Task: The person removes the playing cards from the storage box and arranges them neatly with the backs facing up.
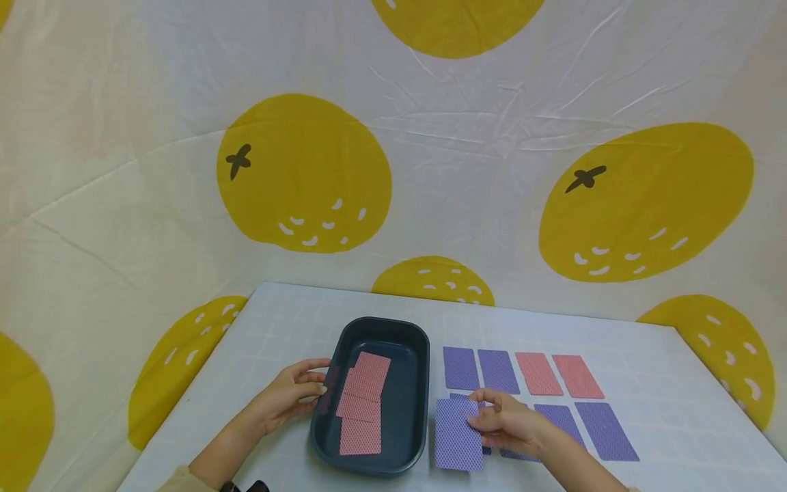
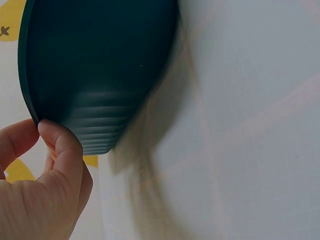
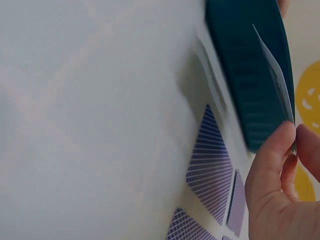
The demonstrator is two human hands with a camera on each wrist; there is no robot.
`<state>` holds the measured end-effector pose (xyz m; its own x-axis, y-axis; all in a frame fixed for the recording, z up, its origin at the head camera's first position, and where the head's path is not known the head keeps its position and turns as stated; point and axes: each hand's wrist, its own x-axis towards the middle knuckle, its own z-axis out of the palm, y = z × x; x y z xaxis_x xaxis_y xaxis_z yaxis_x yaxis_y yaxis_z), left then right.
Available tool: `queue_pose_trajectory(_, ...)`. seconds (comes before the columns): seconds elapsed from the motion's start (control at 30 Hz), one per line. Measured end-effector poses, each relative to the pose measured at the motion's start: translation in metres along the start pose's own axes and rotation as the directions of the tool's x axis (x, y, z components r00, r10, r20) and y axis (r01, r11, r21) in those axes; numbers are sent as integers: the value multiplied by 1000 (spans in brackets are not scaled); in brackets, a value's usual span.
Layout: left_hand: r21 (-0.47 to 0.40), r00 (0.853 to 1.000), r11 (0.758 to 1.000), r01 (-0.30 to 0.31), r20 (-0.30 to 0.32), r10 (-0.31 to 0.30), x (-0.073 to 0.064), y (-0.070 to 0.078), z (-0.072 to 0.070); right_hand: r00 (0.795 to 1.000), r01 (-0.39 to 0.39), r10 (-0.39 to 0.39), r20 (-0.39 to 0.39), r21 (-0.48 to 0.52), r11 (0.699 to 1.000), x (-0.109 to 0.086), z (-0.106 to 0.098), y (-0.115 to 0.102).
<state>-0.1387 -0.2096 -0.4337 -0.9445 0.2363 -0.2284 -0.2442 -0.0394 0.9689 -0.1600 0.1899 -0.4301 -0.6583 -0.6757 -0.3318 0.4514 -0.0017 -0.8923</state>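
Pinching a blue-backed playing card (image 1: 455,437) between thumb and fingers, the right hand (image 1: 509,424) is held at about four o'clock from the dark blue-green tray (image 1: 407,386). The card is raised above the table (image 1: 682,396). The tray's rim is gripped at nine o'clock by the left hand (image 1: 289,396). Overlapping red-backed cards (image 1: 370,376) are contained in the tray; probably three, though the overlap hampers counting. Toward three o'clock, two rows are laid out, the far one formed by two blue-backed cards (image 1: 499,372) and two red ones (image 1: 539,374).
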Motion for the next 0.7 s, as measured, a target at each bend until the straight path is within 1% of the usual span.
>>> queue_pose_trajectory(0.13,1,1000,1000,1,-1,-1,0,1,0,1000,-1,1,3,13,1000,-9,-4,8)
queue_pose_trajectory(0.3,3,1000,1000,5,-7,-5,-1,1,0,1000,-15,15,14,-18,1000,-18,-10,20)
queue_pose_trajectory(0.4,4,1000,1000,7,-6,-7,-1,1,1,998,-18,19,52,-20,1000,-24,-14,26)
queue_pose_trajectory(0.53,2,1000,1000,8,-6,-8,0,1,1,994,-2,3,106,-12,1000,-30,-19,34)
queue_pose_trajectory(0.63,-1,1000,1000,10,-9,-10,0,1,0,992,16,-14,122,-15,1000,-32,-21,37)
queue_pose_trajectory(0.7,0,1000,1000,11,-10,-11,0,2,0,993,17,-15,116,-22,1000,-33,-21,38)
